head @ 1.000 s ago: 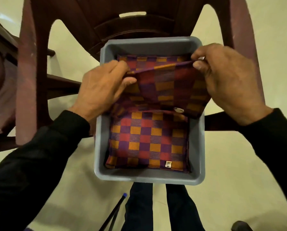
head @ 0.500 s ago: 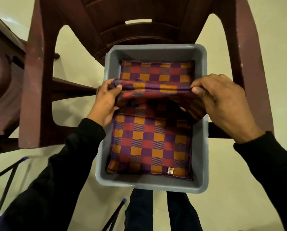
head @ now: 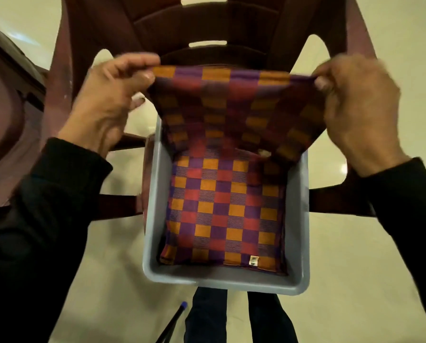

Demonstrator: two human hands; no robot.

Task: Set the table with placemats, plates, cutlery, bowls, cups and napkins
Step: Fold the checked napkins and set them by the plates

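A checkered placemat (head: 231,107) in orange, red and purple hangs stretched between my hands above a grey plastic tub (head: 296,219). My left hand (head: 113,100) pinches its top left corner and my right hand (head: 355,105) pinches its top right corner. Its lower edge droops into the far end of the tub. Another folded placemat of the same pattern (head: 221,209) lies flat in the tub, with a small label near its front edge.
The tub rests on a dark maroon plastic chair (head: 219,26), whose back and arms rise behind and beside it. Part of a second maroon chair (head: 6,120) stands at the left. Pale floor lies all around. A black rod with a blue tip (head: 177,315) leans near my legs.
Both hands have lifted the top placemat up out of the tub and spread apart, so the cloth now hangs open between them. The view has moved closer to the tub.
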